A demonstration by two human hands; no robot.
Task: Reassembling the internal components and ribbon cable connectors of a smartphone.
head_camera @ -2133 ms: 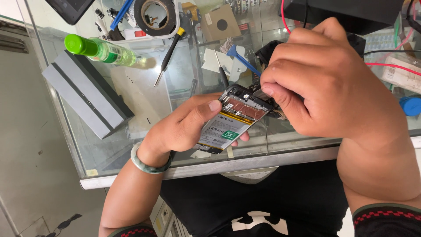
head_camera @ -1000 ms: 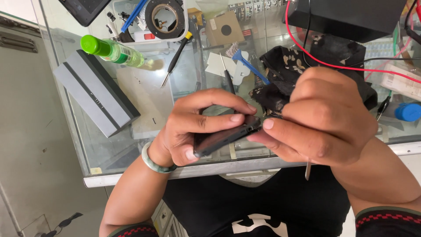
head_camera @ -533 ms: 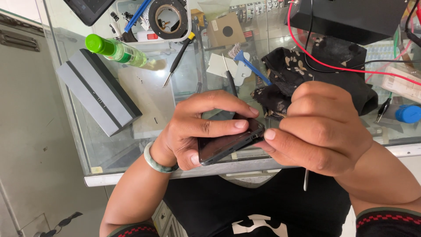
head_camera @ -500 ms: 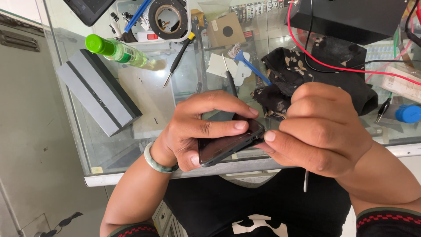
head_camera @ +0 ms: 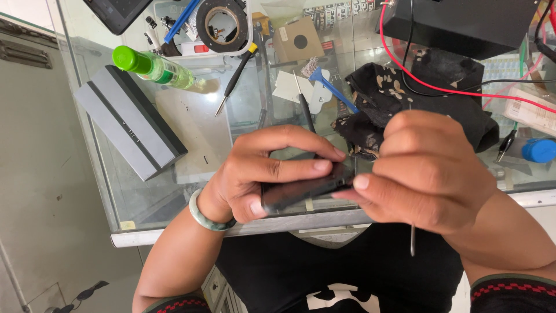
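Phone (head_camera: 304, 190) clamped edge-on between both hands, just above the near edge of the glass tabletop (head_camera: 174, 191).
Left hand (head_camera: 263, 174) has a closed grip round the phone's body, thumb under, fingers over the top. Right hand (head_camera: 431, 174) pinches the phone's right end and also holds a thin metal tool (head_camera: 412, 240) pointing down. Black cloth (head_camera: 405, 98) just behind, grey box (head_camera: 130, 122) and green bottle (head_camera: 153, 66) well left.
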